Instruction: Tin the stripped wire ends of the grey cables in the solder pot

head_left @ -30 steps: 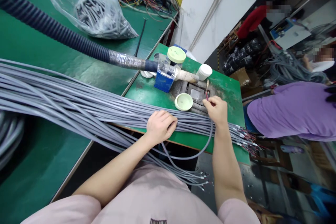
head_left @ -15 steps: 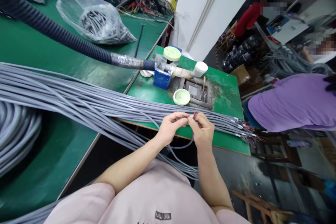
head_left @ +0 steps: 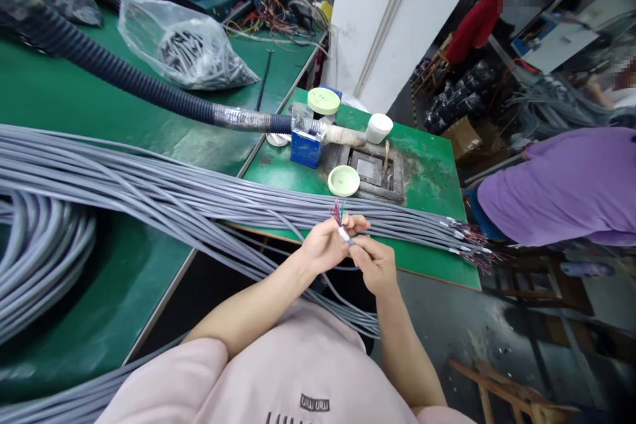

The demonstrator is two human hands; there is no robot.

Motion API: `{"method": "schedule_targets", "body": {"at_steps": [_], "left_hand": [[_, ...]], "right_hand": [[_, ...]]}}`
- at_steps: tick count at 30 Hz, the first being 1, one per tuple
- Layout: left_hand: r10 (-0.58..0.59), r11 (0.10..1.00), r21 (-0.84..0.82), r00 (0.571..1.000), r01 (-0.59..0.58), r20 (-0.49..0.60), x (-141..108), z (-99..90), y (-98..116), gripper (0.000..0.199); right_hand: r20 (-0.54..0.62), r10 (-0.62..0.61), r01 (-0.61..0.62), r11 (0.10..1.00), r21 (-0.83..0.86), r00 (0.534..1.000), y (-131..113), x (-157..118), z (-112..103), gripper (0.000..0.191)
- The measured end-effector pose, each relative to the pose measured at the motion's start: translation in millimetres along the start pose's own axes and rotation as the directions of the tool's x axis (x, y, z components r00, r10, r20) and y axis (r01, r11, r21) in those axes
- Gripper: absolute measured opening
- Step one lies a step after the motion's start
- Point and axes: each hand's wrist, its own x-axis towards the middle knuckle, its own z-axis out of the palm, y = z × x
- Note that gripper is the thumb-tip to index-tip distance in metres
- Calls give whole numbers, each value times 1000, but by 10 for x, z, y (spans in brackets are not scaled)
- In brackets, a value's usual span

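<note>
Between my hands is a grey cable end (head_left: 344, 234) with a white band, its thin red, purple and green wires fanned upward. My right hand (head_left: 375, 262) pinches the grey cable just below the band. Beside the band is my left hand (head_left: 322, 245), its fingers partly spread and the cable end resting against them. Behind both hands, a long bundle of grey cables (head_left: 238, 197) lies across the green table, with stripped wire ends (head_left: 472, 242) at its right end.
A square metal solder pot (head_left: 368, 171) sits in the table beyond the bundle, near a pale green dish (head_left: 344, 181), a white jar (head_left: 379, 128) and a blue box (head_left: 305, 148) under a black hose (head_left: 149, 83). At the right is a person in purple (head_left: 556, 185).
The cable end has turned, so its white band and fanned wires now show to the left. My left fingers have opened somewhat, and my right hand has shifted slightly down and left.
</note>
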Motion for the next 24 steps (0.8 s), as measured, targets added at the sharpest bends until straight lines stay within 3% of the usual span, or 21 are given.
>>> {"method": "schedule_targets", "body": {"at_steps": [3, 6, 10, 13, 16, 19, 24], "left_hand": [[-33, 999, -20, 999, 33, 17, 1, -36, -98, 16], [-41, 996, 83, 999, 40, 6, -45, -68, -162, 33], [120, 938, 334, 991, -96, -53, -124, -111, -197, 34], [232, 845, 509, 970, -163, -75, -150, -150, -177, 27], [303, 730, 642, 953, -234, 3, -156, -165, -151, 22], [347, 591, 746, 931, -308, 110, -161, -156, -163, 22], [379, 458, 792, 894, -405, 238, -175, -165, -236, 22]], "right_hand": [[-43, 22, -22, 1000, -13, 999, -29, -7, -14, 22], [-120, 90, -93, 996, -15, 989, -27, -27, -18, 20], [-113, 89, -101, 989, -105, 990, -12, -57, -20, 21], [-78, 13, -31, 969, -246, 997, -39, -53, -69, 19], [-148, -124, 59, 924, -378, 981, -120, -7, -148, 11], [-176, -223, 115, 870, -479, 959, -230, 76, -195, 13], [-148, -280, 173, 848, -500, 948, -342, 198, -164, 10]]}}
